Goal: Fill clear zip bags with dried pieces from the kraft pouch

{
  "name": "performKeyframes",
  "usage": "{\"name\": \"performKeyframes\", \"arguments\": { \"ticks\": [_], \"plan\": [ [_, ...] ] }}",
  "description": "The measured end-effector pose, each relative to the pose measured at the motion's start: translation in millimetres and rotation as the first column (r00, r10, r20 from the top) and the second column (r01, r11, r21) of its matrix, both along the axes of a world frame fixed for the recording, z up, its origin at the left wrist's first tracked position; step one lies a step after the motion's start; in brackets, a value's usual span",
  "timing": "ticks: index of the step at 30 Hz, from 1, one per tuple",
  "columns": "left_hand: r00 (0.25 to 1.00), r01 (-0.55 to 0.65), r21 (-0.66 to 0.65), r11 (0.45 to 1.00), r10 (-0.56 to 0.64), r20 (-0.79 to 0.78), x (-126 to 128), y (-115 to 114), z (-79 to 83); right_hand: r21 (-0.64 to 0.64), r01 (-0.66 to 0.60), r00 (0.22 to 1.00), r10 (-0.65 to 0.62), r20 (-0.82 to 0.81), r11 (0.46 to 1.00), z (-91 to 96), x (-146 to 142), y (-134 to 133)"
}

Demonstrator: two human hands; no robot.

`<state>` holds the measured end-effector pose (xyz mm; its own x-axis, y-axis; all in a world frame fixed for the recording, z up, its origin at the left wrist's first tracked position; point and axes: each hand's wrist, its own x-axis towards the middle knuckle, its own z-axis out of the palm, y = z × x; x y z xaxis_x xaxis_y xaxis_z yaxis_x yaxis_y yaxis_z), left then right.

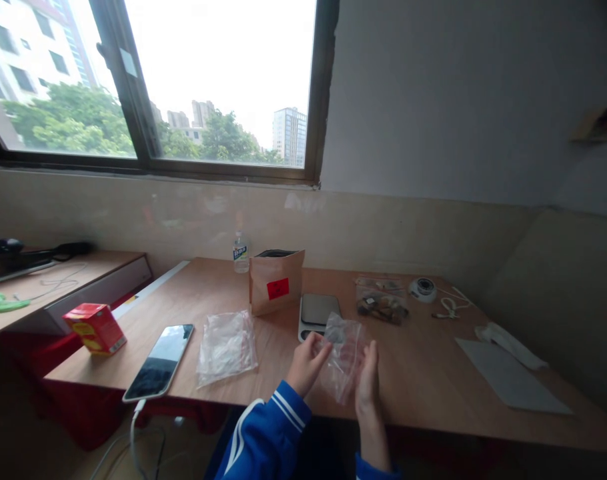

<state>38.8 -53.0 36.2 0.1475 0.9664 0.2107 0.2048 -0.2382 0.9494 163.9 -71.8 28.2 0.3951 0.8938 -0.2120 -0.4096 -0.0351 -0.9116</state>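
Observation:
My left hand [307, 363] and my right hand [367, 381] hold a clear plastic zip bag [342, 357] between them, just above the near edge of the wooden table [423, 373]. The left hand's fingers pinch the bag's upper left edge. The right hand's fingers press against its right side. Just behind the bag sits a small digital scale [318, 313]. A brown paper pouch with a red label [276, 281] stands upright beyond the scale.
A pile of empty clear bags [227, 347] and a phone on a white cable [160, 361] lie to the left, with a red box [95, 327] at the corner. Filled bags [382, 303], a small round white device [422, 289], a water bottle [240, 253] and grey paper [511, 378] also sit on the table.

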Motion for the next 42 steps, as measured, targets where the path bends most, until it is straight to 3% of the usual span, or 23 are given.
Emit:
{"name": "performKeyframes", "arguments": {
  "ticks": [3,6,9,15,17,18,20,23,25,27,29,31,32,34,36,38,40,42],
  "plan": [
    [0.999,-0.042,0.027,0.999,0.042,-0.018,-3.3,-3.4,-4.4,0.059,0.042,0.988,-0.050,0.149,0.997,3.6,-9.1,0.6],
    [0.996,-0.086,0.013,0.996,0.086,-0.034,-12.7,-5.0,-1.8,0.131,0.190,0.912,-0.225,0.344,0.973,3.2,-21.2,2.2],
    [0.988,-0.141,-0.015,0.990,0.140,-0.065,-19.2,-8.8,5.2,0.153,0.241,0.844,-0.285,0.455,0.958,0.1,-30.2,2.5],
    [0.983,-0.160,-0.045,0.986,0.155,-0.103,-35.7,-19.2,3.4,0.185,0.165,0.818,-0.239,0.523,0.969,-3.9,-37.9,3.7],
    [0.963,-0.258,-0.025,0.966,0.255,-0.084,-57.8,-19.6,1.7,0.180,0.174,0.826,-0.243,0.509,0.968,-7.8,-30.0,4.0],
    [0.929,-0.366,-0.013,0.931,0.364,-0.064,-73.1,-19.6,3.4,0.167,0.205,0.832,-0.261,0.489,0.964,-10.9,-22.7,3.7],
    [0.855,-0.516,-0.017,0.856,0.514,-0.073,-108.9,-20.4,14.9,0.126,0.295,0.842,-0.320,0.434,0.947,-18.7,-2.9,2.5],
    [0.799,-0.597,0.013,0.802,0.596,-0.077,-159.1,-26.1,51.8,0.103,0.391,0.844,-0.401,0.356,0.915,-29.6,26.0,0.1],
    [0.775,-0.630,0.050,0.775,0.632,-0.022,-179.8,-30.3,79.2,0.106,0.426,0.839,-0.436,0.325,0.898,-32.6,35.8,-0.5],
    [0.725,-0.687,0.075,0.723,0.688,0.002,-189.3,-30.7,94.5,0.118,0.409,0.848,-0.424,0.319,0.905,-32.0,37.1,0.0],
    [0.648,-0.747,0.070,0.661,0.748,-0.143,-191.5,-25.6,88.9,0.130,0.361,0.863,-0.384,0.329,0.923,-30.2,34.6,0.5],
    [0.530,-0.792,0.055,0.609,0.728,-0.435,-189.8,-16.8,64.1,0.134,0.329,0.877,-0.355,0.323,0.935,-29.5,33.4,0.2],
    [0.494,-0.787,0.060,0.614,0.685,-0.535,-187.9,-12.0,48.2,0.134,0.324,0.882,-0.350,0.316,0.937,-29.8,34.2,-0.5],
    [0.397,-0.791,0.171,0.587,0.706,-0.587,-182.5,-4.0,20.2,0.132,0.321,0.888,-0.347,0.301,0.938,-31.3,38.5,-2.3],
    [0.284,-0.806,0.313,0.502,0.793,-0.539,-176.0,1.1,8.0,0.117,0.339,0.894,-0.358,0.268,0.934,-32.4,44.1,-3.7],
    [0.301,-0.753,0.435,0.494,0.846,-0.440,-169.5,4.3,13.8,0.093,0.384,0.893,-0.395,0.214,0.919,-32.4,48.0,-3.2],
    [0.402,-0.651,0.545,0.529,0.849,-0.343,-163.7,8.1,26.2,0.074,0.421,0.885,-0.427,0.183,0.904,-32.0,48.5,-0.7],
    [0.490,-0.548,0.594,0.589,0.802,-0.343,-159.2,13.1,29.1,0.079,0.417,0.881,-0.424,0.210,0.905,-32.2,46.3,2.5]
  ]
}}
